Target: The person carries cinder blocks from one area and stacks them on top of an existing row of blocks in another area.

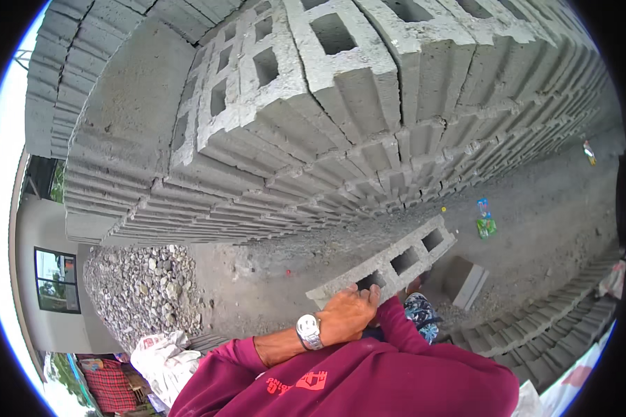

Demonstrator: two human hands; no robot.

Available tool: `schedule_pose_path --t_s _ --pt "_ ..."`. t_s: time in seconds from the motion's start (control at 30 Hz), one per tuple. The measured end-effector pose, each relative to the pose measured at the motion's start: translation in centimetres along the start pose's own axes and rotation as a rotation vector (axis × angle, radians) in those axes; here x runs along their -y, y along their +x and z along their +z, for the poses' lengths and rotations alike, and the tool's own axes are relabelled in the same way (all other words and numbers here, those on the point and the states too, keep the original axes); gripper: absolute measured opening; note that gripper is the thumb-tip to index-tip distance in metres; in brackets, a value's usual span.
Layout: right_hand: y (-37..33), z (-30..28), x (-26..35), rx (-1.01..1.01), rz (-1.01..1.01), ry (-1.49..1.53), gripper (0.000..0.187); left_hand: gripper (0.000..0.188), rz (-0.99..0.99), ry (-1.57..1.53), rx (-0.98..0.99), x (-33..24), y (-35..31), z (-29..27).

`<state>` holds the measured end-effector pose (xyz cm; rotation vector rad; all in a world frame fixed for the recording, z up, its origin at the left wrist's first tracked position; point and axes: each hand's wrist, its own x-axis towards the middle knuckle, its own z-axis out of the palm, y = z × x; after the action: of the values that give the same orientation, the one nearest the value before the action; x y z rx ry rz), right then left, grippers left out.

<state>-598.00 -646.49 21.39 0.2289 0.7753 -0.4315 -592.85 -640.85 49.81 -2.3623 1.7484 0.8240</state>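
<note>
A grey hollow concrete block (338,283) is held at a slant in front of my body, its row of holes facing up. My left hand (350,311) is closed on its near left part, fingers hooked at the edge of the nearest hole. A steel watch sits on that wrist. My right arm (400,326), in a maroon sleeve, reaches to the block's near side; the right hand is hidden there, so its grip cannot be made out. Ahead rises a tall stack of similar blocks (355,97).
Another block (464,281) lies on the ground at right, beside my patterned shorts (421,316). Rows of blocks (535,333) line the lower right. Gravel (146,285) is heaped at left, near a building (55,278). Wrappers (486,227) litter the dirt.
</note>
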Motion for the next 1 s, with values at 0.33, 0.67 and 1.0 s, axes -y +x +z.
schedule_pose_path --t_s 0.33,0.67,1.0 --pt "-7.1 14.5 2.7 0.581 -0.179 -0.221 0.064 0.072 0.106 0.028 -0.532 -1.8 -15.2 -4.1" --pt "-14.1 28.2 0.2 1.108 -0.207 -0.269 0.059 0.072 0.077 0.081 -1.071 -1.5 -24.6 -6.1" --pt "-24.4 50.1 -13.4 1.364 -0.123 -0.342 0.059 0.069 -0.260 0.282 -1.547 1.8 -24.2 -11.0"
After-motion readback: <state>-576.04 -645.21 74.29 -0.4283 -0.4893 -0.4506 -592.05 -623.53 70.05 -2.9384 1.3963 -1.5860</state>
